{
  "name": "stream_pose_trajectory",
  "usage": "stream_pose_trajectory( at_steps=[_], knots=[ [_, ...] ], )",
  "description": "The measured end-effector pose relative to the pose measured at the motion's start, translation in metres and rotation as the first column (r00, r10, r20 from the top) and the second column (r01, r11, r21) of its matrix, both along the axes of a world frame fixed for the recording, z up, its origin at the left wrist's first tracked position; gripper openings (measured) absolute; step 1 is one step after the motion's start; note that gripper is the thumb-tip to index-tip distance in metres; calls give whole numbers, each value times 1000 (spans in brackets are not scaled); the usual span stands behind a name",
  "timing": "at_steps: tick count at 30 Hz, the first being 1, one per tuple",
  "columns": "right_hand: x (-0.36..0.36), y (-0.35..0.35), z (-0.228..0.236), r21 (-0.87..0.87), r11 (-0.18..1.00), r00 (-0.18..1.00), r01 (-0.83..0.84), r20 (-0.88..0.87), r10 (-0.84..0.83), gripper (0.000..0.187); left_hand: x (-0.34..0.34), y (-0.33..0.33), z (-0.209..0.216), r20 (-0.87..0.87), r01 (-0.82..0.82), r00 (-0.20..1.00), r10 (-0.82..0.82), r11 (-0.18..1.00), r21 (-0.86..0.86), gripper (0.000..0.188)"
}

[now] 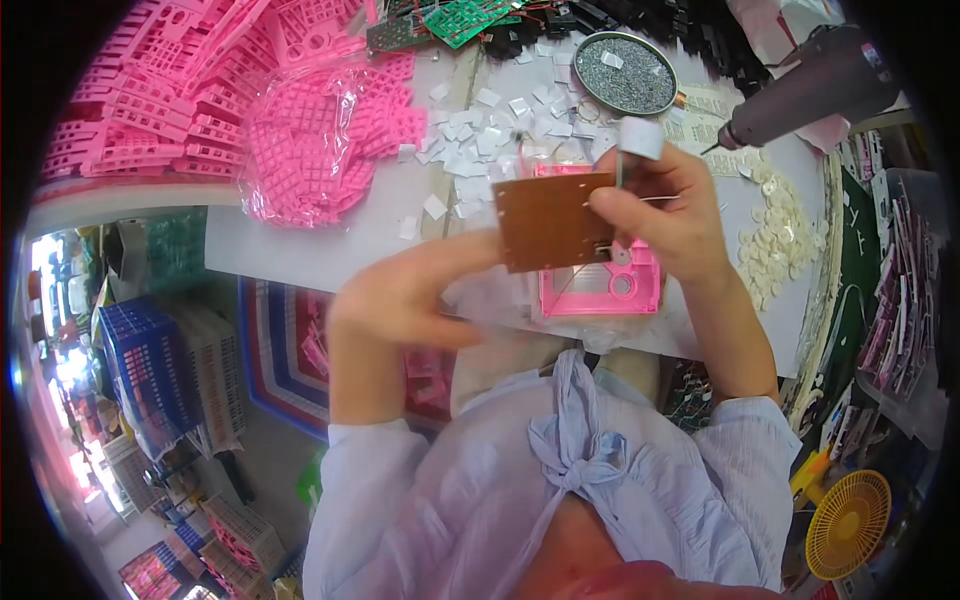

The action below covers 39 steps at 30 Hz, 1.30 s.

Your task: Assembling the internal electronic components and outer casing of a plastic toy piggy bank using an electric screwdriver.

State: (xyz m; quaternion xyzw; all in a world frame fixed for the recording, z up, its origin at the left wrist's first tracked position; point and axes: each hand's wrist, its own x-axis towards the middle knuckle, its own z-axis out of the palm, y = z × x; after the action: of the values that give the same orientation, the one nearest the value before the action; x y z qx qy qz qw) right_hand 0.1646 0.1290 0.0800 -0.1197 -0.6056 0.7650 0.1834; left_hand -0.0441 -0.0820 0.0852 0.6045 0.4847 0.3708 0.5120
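Note:
My right hand (672,205) grips a brown circuit board (552,222) by its right edge, the thumb on the face turned toward me. A small white piece (641,138) shows at the fingertips of that hand, and a thin pale wire crosses the fingers. Smeared by motion, my left hand (405,290) is at the board's left edge; its fingertips are blurred or hidden behind the board, so whether it holds anything cannot be made out. Beneath the board a pink plastic housing (600,303) with round openings lies on the table, partly covered.
White square pads (470,145) are scattered behind the board, near a round tin of grey granules (625,73). A dark electric screwdriver (815,85) points in from the right, above pale discs (775,235). Pink parts (325,140) in clear plastic fill the back left; green circuit boards (465,20) lie behind.

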Motion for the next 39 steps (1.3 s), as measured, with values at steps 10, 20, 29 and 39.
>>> stream_pose_trajectory(
  at_steps=[10,20,29,39],
  knots=[
    [-16,-6,2,-47,994,990,-97,-111,91,18,44,3,21,-181,-468,862,473,881,72,61],
    [6,7,-19,-356,931,996,83,14,-83,23,61,24,-43,674,-549,489,554,796,-256,37],
    [-9,-32,-41,-477,875,977,78,213,29,32,63,32,-39,755,-478,480,447,855,-203,39],
    [10,-8,-15,-124,978,982,-168,63,177,35,55,15,-22,294,-530,791,536,841,-108,39]
  ],
)
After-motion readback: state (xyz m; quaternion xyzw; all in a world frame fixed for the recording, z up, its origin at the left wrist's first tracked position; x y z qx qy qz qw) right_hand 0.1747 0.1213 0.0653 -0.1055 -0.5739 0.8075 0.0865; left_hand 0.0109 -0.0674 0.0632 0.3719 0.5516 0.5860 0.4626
